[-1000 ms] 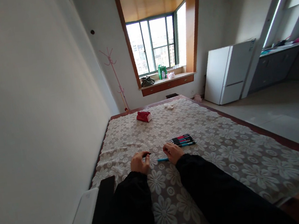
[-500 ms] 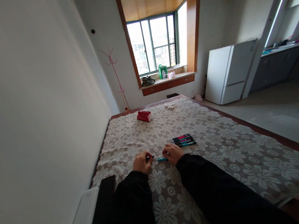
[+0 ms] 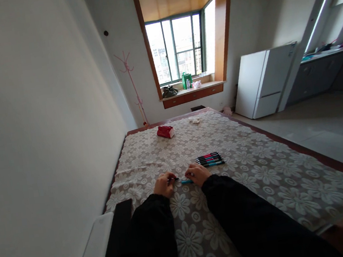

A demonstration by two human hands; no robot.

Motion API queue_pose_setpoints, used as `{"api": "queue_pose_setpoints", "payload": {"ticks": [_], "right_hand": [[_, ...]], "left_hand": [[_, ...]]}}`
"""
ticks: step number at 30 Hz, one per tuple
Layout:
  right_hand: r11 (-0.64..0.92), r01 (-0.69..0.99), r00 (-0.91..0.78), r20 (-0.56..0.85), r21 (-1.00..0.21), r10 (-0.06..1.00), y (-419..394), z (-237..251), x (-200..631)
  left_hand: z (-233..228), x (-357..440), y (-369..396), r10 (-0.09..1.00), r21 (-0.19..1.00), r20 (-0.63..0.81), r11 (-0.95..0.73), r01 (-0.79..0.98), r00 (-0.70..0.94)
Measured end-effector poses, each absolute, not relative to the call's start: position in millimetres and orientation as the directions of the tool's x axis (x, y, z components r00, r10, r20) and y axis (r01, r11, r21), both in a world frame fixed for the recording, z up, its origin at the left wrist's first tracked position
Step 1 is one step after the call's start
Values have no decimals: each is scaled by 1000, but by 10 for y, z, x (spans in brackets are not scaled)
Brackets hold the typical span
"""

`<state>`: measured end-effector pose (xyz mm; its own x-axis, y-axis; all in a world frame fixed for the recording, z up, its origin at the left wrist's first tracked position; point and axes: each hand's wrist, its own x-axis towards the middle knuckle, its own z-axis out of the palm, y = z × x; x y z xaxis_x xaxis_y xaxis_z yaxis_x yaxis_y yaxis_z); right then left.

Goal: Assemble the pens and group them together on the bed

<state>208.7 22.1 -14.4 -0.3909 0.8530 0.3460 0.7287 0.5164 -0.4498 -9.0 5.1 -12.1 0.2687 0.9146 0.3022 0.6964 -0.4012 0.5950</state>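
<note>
Fingers of right hand (image 3: 198, 174) pinch blue pen (image 3: 186, 181); left hand (image 3: 164, 184) pinches cap (image 3: 175, 179).

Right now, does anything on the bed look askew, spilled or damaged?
Nothing stands out. The pens lie in a neat row, a red pack sits farther off, and both hands hold parts of a blue pen.

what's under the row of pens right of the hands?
The row of pens lies directly on the floral lace cloth. The cloth covers the whole surface, so what lies beneath it is hidden, apart from a dark wooden edge.
</note>
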Motion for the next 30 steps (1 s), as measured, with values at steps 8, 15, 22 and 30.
{"api": "queue_pose_setpoints", "payload": {"ticks": [8,15,22,30], "right_hand": [[502,738,-389,324,-451,863,204,-115,2082],[504,735,-378,342,-453,860,214,-141,2082],[483,761,-311,409,-433,858,193,-134,2084],[458,788,-294,402,-411,867,174,-76,2096]], "left_hand": [[-115,-80,45,909,586,304,-414,696,284],[-118,-91,57,906,585,279,-423,692,318],[-127,-80,52,913,597,277,-408,691,299],[-95,-76,31,917,572,272,-399,717,294]]}}
